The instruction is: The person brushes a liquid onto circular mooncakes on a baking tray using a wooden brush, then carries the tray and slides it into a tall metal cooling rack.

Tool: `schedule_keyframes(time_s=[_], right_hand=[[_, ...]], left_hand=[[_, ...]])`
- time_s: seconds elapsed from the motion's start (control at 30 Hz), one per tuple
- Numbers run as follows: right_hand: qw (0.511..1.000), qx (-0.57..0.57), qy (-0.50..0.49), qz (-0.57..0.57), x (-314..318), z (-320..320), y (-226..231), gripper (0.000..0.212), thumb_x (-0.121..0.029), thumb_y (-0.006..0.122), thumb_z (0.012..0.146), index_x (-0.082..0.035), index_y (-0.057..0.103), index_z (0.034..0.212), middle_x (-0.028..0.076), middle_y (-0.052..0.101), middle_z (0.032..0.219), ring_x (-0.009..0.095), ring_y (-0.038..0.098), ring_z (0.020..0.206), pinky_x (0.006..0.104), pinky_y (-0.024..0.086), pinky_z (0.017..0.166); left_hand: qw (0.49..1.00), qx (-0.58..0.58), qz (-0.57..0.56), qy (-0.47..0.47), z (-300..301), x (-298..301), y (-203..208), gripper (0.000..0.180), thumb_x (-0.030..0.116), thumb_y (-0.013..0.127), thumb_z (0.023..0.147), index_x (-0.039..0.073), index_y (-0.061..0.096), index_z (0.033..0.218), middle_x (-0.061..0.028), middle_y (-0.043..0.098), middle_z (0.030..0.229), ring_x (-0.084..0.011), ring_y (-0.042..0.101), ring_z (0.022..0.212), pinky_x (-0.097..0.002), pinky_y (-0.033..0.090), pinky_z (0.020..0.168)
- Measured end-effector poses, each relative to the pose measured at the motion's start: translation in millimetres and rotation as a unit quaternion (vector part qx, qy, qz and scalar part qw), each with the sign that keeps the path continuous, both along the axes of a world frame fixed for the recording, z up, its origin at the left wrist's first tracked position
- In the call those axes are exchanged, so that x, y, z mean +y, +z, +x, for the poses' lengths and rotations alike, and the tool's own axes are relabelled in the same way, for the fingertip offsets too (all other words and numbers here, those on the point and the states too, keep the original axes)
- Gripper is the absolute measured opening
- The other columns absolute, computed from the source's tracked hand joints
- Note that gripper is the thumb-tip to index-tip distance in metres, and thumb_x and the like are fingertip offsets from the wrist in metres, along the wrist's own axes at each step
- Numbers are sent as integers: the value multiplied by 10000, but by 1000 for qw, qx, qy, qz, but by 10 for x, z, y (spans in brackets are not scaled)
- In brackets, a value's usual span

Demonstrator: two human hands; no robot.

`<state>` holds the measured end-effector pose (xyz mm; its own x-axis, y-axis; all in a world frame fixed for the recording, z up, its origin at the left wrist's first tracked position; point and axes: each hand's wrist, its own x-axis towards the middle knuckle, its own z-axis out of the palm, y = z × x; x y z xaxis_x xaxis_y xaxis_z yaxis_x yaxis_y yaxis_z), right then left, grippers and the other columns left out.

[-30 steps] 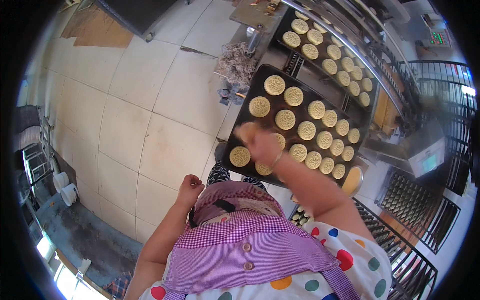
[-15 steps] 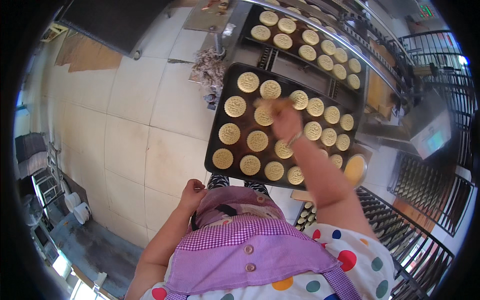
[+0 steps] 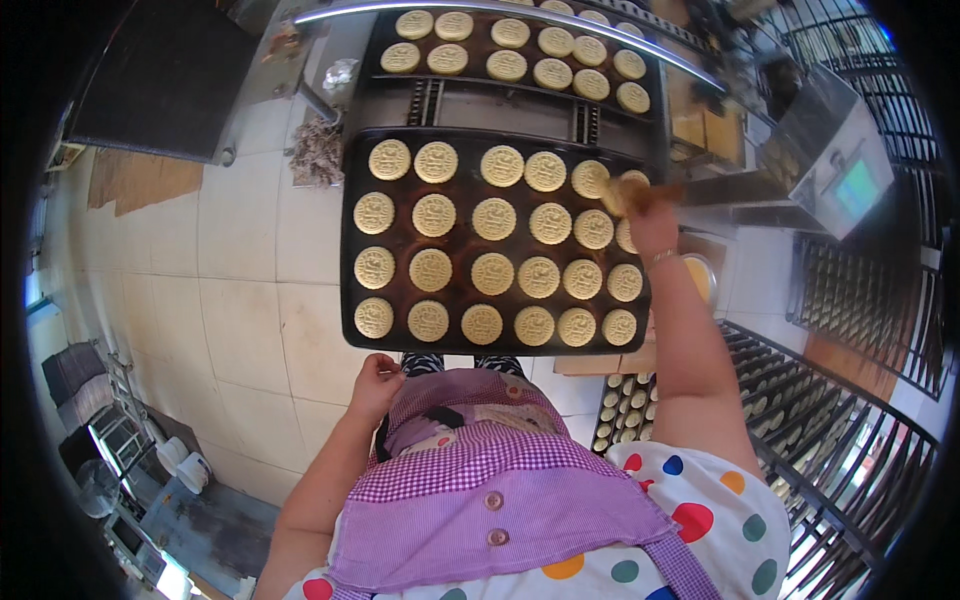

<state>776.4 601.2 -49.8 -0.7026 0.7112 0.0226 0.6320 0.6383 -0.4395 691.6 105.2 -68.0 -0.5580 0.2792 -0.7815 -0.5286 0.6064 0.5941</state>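
Observation:
A dark baking tray (image 3: 455,345) lies in front of me with rows of round, pale yellow stamped pastries (image 3: 494,219). At its far right corner my right hand (image 3: 652,222) is closed on a brush (image 3: 612,194), its light bristles over the pastries there; motion blurs it. The hand and brush partly cover the pastries at the right end. My left hand (image 3: 378,384) hangs by my waist, off the tray's near left corner, with its fingers loosely curled and nothing visible in them.
Beyond lies a second tray of pastries (image 3: 507,66) on a chain conveyor (image 3: 424,102), under a metal rail (image 3: 500,12). A bowl of yellow liquid (image 3: 699,277) stands right of the near tray. Black racks (image 3: 800,430) stand at right, a machine with a lit screen (image 3: 855,185) at far right.
My right hand has swept the brush rightward, from the tray's left-middle part to its far right corner. The view has turned, so the tray appears farther left and straighter. My left hand stays by my waist.

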Motion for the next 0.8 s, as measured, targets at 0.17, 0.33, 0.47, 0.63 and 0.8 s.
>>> schedule_keyframes(time_s=[0.17,0.33,0.47,0.63,0.8], right_hand=[[972,-147,86,-162,-920,959,135,289,-236,572,851,-143,582,1125,161,648,890,301,642,757,383,520,646],[889,118,34,-440,-799,1379,-103,265,-53,616,789,-37,620,1054,129,648,997,248,643,852,319,512,726],[991,48,-12,-124,402,707,-121,210,-168,598,812,-20,652,950,190,653,879,305,636,824,365,487,714],[991,76,-104,-40,1311,318,-646,345,-330,657,755,-28,666,921,208,643,829,378,607,846,406,484,743],[969,160,-73,-173,511,964,-400,282,-107,618,787,2,609,1046,162,633,1018,257,607,959,352,464,841]], left_hand=[[1000,-13,-7,-7,277,175,-102,350,21,643,750,18,452,1044,-92,553,961,-181,580,881,-285,486,750],[1000,-8,5,-25,391,448,-76,361,14,643,751,24,449,1055,-89,549,964,-183,580,889,-288,486,764],[999,-14,29,-16,452,575,-29,389,0,648,744,16,435,1069,-94,548,966,-183,581,893,-284,488,769],[1000,-13,15,-23,477,471,-53,390,-14,648,739,8,427,1059,-100,544,975,-182,582,894,-277,488,773],[998,-22,8,-52,377,329,-41,377,-13,651,737,15,428,1040,-95,539,971,-181,581,896,-278,488,776]])
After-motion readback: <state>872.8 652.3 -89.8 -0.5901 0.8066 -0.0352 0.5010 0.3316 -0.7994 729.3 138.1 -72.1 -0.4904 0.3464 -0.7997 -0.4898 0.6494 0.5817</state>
